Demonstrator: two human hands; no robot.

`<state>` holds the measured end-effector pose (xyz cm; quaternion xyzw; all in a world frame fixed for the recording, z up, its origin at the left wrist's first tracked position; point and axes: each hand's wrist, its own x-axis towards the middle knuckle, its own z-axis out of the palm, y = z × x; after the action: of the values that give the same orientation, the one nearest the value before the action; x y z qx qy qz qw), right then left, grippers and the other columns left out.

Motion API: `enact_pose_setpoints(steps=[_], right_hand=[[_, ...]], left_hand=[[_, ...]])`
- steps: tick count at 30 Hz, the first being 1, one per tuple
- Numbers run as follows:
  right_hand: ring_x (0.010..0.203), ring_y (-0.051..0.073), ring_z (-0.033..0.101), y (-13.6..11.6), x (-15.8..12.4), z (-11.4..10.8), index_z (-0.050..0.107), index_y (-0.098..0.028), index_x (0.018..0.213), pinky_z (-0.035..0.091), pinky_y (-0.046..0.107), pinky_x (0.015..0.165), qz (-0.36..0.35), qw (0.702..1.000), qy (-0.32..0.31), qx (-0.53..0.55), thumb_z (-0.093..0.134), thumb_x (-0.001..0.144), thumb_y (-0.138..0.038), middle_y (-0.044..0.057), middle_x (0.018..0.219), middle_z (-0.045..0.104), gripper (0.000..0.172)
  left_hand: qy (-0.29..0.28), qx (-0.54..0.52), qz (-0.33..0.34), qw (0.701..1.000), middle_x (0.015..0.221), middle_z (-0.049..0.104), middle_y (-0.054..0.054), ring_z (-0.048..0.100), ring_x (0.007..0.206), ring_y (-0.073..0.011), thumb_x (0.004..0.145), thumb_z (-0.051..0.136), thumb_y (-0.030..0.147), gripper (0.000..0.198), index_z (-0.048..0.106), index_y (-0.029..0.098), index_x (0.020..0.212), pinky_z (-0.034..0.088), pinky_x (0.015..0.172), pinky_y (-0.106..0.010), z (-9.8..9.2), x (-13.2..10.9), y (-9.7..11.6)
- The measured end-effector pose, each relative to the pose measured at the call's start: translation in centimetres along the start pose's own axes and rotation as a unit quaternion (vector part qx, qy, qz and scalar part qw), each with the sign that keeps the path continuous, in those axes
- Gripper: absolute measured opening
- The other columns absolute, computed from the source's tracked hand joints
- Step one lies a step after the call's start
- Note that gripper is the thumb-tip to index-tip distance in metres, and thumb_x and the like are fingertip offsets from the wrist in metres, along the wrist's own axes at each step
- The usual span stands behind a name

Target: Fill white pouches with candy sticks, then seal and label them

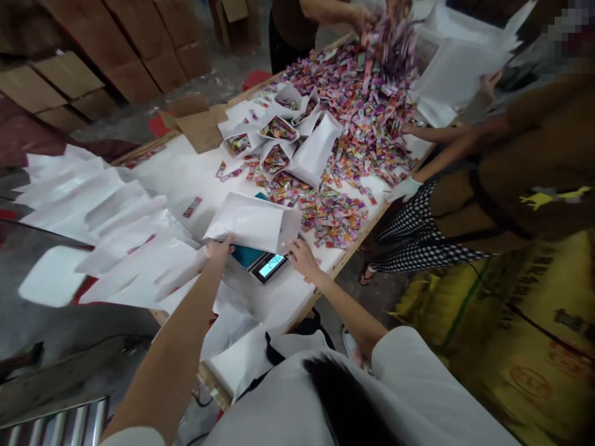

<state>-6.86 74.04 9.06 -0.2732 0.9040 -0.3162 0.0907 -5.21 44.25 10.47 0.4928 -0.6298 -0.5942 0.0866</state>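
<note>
A white paper bag (246, 221) lies tilted over a digital scale (272, 266), whose teal plate shows beneath it and whose display is lit. My left hand (219, 248) pinches the bag's near left edge. At the bag's right end, my right hand (303, 259) has its fingers closed on the edge. What is inside this bag is hidden. Just beyond it, several upright white bags (277, 128) stand open, filled with small colourful packets. A large heap of the same packets (353, 130) spreads over the far part of the table.
Overlapping white bags (111, 210) cover the table's left side. An open cardboard box (199, 130) stands at the far edge. Across the table, a person's hands (365, 21) are in the packets. Another person in a brown top (488, 167) stands right, near yellow sacks (525, 334).
</note>
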Motion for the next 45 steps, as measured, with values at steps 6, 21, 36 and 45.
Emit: enact_pose_setpoints(steps=[6,21,36,45], right_hand=[[0.116,0.024,0.062,3.8,-6.7,1.0,0.061,-0.019,0.134,0.050,0.043,0.107,0.191,0.977,0.061,0.072,0.054,0.086,-0.010,0.014,0.127,0.062,0.050],[0.076,0.018,0.067,3.1,-11.6,7.4,0.071,-0.020,0.097,0.057,0.031,0.077,0.230,0.959,-0.012,0.163,0.057,0.076,-0.014,0.003,0.083,0.072,0.025],[0.093,0.024,0.068,5.0,0.4,0.2,0.072,-0.014,0.104,0.053,0.035,0.090,0.267,0.940,0.144,0.158,0.047,0.090,-0.029,0.013,0.103,0.076,0.033],[0.094,0.022,0.069,1.9,8.4,-0.6,0.074,-0.019,0.105,0.051,0.031,0.089,0.227,0.970,0.029,0.084,0.056,0.095,-0.030,0.008,0.099,0.077,0.023]], left_hand=[[0.025,-0.020,-0.055,0.998,0.083,0.056,0.001,0.061,0.059,-0.0101,0.093,0.068,0.012,0.030,0.049,0.014,0.115,0.054,0.058,-0.024,0.7,-3.0,0.3],[-0.220,-0.040,-0.048,0.973,0.093,0.073,-0.006,0.067,0.069,-0.0169,0.068,0.086,0.047,0.050,0.062,0.020,0.102,0.053,0.063,-0.029,-5.8,-22.1,-9.3],[-0.209,0.026,0.006,0.978,0.095,0.072,-0.005,0.070,0.074,-0.0187,0.068,0.080,0.060,0.058,0.062,0.019,0.106,0.056,0.068,-0.033,-3.6,-19.7,-6.1],[-0.250,0.044,-0.022,0.967,0.090,0.073,-0.005,0.069,0.069,-0.0173,0.060,0.083,0.066,0.068,0.065,0.018,0.106,0.055,0.065,-0.032,-0.9,-19.6,-5.9]])
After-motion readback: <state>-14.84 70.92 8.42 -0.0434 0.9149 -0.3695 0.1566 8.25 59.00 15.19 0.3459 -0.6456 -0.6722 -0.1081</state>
